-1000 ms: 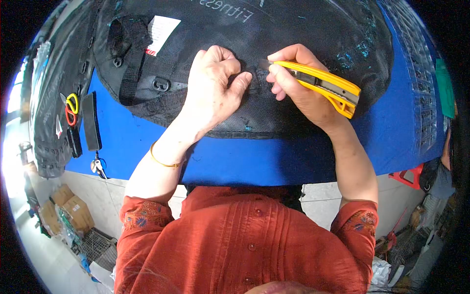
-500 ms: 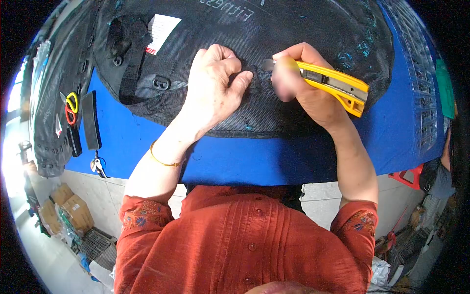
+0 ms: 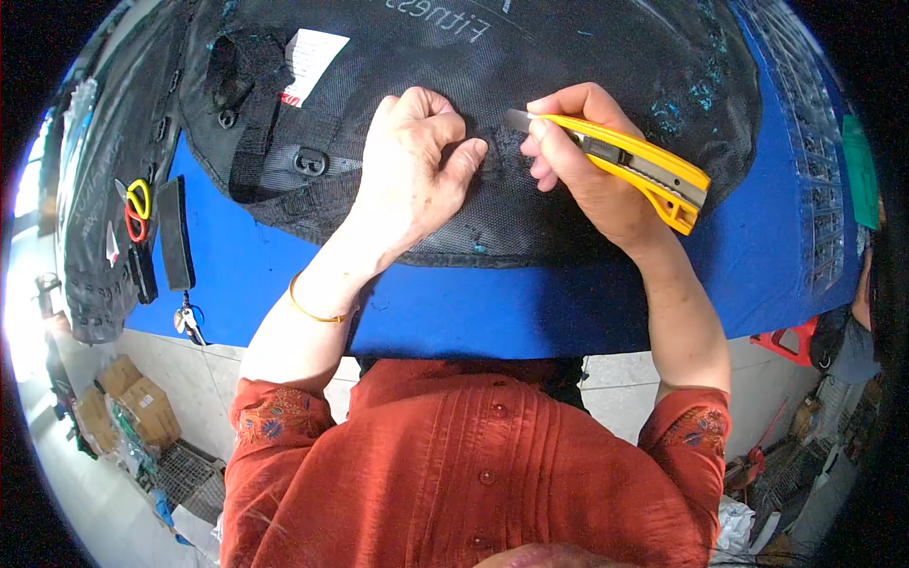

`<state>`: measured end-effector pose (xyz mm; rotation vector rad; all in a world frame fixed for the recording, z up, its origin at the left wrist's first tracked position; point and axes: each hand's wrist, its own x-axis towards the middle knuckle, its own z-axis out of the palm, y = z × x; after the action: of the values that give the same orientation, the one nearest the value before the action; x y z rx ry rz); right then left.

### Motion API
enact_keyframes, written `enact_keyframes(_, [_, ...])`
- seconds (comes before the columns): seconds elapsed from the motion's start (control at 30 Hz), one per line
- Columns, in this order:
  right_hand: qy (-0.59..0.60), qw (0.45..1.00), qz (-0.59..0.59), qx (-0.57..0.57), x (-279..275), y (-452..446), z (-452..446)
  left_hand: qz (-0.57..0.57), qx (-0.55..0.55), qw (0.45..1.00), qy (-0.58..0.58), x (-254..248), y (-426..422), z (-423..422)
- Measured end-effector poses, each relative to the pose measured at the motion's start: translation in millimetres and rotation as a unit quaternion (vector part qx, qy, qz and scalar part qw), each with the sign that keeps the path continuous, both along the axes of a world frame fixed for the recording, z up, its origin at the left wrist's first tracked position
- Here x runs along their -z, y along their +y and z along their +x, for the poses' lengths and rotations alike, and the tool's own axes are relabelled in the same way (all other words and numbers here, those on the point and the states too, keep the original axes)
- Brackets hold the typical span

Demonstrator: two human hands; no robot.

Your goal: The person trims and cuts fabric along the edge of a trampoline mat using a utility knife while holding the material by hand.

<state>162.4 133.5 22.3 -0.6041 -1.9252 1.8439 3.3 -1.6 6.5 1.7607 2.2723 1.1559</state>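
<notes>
The utility knife has shifted slightly, pinched in the right hand, left hand curled on mesh fabric near the table's front edge.

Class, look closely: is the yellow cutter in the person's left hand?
No, the right hand grips the yellow cutter, while the left hand lies on the black mesh fabric.

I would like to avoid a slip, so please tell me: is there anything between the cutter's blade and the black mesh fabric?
Nothing visible stands between the blade and the black mesh fabric. The left hand lies to the blade's left, with bare mesh between; the right hand holds the yellow cutter.
</notes>
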Motion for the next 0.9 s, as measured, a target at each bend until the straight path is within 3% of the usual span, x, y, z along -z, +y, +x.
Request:
enact_keyframes(0.43, [-0.022, 1.000, -0.011, -0.001, 1.5, -3.2, -3.2, -0.016, -0.007, 1.000, 0.003, -1.9, 0.4, 1.3])
enact_keyframes(0.63, [0.095, 0.995, -0.009, -0.020, 24.8, 4.3, -3.9, 0.018, 0.015, 1.000, 0.013, -5.8, 5.7, 3.6])
enact_keyframes(0.9, [0.098, 0.995, 0.001, -0.023, 14.9, 3.3, -4.4, -0.015, 0.018, 1.000, -0.009, -4.2, 2.0, 2.8])
